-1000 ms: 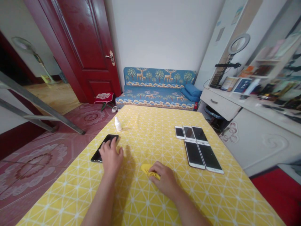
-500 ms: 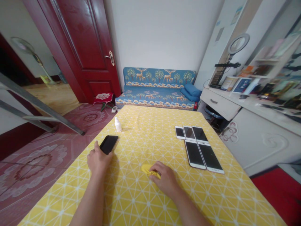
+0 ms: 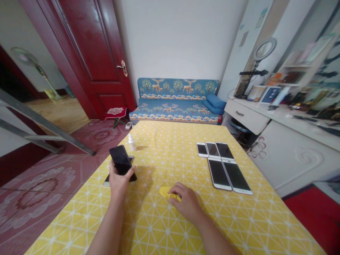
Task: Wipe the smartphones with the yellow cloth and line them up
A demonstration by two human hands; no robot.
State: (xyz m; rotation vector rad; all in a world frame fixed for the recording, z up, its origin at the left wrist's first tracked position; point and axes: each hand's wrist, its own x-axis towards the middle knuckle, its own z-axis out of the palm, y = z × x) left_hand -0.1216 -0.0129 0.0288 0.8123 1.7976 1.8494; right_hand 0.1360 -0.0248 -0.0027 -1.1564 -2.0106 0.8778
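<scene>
My left hand grips a black phone by its edges, raised and tilted above the table's left side. Below it lies another phone, mostly hidden by the hand and the held phone. Pinched in my right hand is a yellow cloth, resting on the tablecloth near the middle. Several phones with white edges lie face up on the right, among them a small one and a large one. A white bottle stands upright beyond my left hand.
The table has a yellow patterned cloth. Past its far edge is a blue sofa. A white cabinet with many items on top stands right; a metal ladder is left.
My left hand has lifted the black phone and tilted it up, which uncovers part of another phone beneath. My right hand and the cloth have stayed in place.
</scene>
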